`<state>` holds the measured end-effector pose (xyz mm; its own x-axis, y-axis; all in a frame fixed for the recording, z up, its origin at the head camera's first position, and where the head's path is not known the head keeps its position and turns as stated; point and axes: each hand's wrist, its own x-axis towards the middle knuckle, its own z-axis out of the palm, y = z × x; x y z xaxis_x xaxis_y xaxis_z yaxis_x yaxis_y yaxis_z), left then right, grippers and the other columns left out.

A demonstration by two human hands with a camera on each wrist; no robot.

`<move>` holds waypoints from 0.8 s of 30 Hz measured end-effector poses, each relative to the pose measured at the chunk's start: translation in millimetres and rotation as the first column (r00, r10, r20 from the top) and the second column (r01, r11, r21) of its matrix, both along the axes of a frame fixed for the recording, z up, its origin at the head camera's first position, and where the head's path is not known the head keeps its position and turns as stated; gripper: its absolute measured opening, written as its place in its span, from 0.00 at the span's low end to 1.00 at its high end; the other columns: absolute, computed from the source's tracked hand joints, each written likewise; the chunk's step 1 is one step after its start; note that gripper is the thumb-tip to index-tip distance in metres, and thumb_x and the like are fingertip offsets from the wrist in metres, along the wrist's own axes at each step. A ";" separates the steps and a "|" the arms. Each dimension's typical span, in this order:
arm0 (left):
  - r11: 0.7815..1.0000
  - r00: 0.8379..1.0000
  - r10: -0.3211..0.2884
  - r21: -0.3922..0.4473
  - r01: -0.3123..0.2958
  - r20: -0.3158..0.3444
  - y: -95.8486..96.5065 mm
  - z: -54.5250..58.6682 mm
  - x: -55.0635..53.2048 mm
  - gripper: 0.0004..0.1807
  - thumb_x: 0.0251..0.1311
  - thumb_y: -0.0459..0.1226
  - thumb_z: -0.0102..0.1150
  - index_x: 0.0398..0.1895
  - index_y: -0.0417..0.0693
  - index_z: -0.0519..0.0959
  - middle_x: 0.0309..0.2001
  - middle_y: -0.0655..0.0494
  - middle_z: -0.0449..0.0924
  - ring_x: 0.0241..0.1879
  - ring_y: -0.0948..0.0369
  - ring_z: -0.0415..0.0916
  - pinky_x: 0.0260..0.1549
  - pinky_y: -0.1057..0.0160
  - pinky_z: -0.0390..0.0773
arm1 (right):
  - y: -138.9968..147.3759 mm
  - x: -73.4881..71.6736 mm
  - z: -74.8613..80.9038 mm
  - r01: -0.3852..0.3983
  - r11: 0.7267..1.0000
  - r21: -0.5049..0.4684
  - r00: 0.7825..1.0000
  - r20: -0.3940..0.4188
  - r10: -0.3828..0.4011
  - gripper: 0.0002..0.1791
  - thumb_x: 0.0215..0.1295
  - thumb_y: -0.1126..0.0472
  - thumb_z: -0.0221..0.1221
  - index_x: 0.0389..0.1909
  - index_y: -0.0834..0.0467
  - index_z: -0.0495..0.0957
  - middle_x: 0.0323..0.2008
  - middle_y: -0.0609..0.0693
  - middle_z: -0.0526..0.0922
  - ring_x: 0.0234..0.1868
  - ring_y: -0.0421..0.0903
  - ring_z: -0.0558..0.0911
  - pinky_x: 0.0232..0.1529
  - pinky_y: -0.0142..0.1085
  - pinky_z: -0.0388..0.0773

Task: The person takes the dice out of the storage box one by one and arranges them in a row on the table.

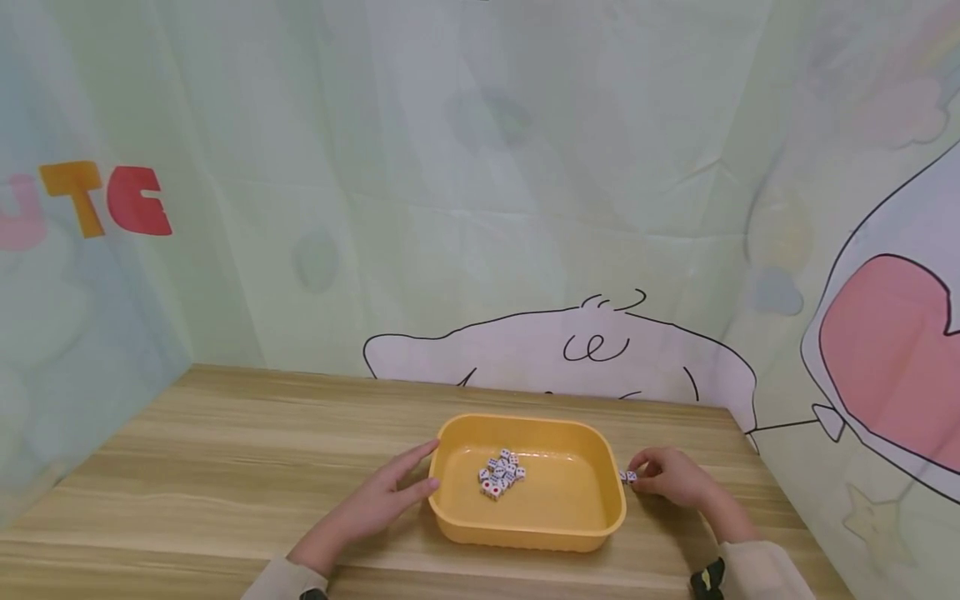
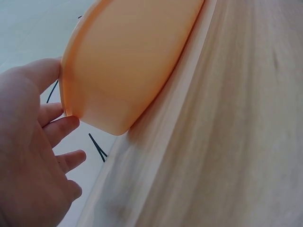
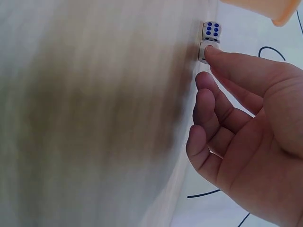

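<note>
tray: the yellow-orange tray point(image 1: 528, 537) is set on the wooden desk point(image 1: 225, 475), nearer the desk's right edge than its left, with one long side turned to the back edge.
dice pile: a small heap of white dice point(image 1: 501, 473) is gathered on the floor of the tray, in its left half; large red spots are shown on the front ones, and dark dots on others.
loose dice: two more are placed side by side on the desk, between the tray's right wall and the desk's right edge; six blue dots are borne by the inner die point(image 3: 211, 30), just beside the tray, while the outer die point(image 3: 202, 55) is partly covered by a thumb.
right hand: the outer die is pinched by the right hand point(image 1: 675, 477) between thumb and forefinger; the other fingers are loosely bent below.
left hand: the tray's left rim is touched by the left hand point(image 1: 375, 502), its thumb and fingers held apart along the rim.
sleeves: both forearms are covered by pale sleeves point(image 1: 761, 571); a dark band point(image 1: 707, 579) is seen at the right cuff.
backdrop: the desk's back edge is bordered by a pale green sheet point(image 1: 517, 208), on which a white cartoon head point(image 1: 517, 354) is printed.
</note>
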<state>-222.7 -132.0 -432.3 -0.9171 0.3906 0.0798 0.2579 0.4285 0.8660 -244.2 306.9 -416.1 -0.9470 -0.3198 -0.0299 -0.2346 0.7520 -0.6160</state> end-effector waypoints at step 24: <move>1.000 1.000 0.014 -0.002 -0.014 0.009 0.0 -0.1 0.4 0.34 0.66 0.49 0.56 0.73 0.55 0.60 0.73 0.47 0.56 0.72 0.42 0.50 0.67 0.35 0.49 | -57.9 3.2 52.2 -0.021 1.000 -0.013 0.993 -0.113 0.020 0.13 0.61 0.60 0.64 0.44 0.61 0.81 0.28 0.46 0.77 0.30 0.42 0.72 0.28 0.30 0.72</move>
<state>-222.3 -132.0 -432.4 -0.9232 0.3779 0.0705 0.2439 0.4341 0.8672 -241.0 248.9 -363.9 -0.9373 -0.3388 0.0811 -0.3182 0.7379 -0.5951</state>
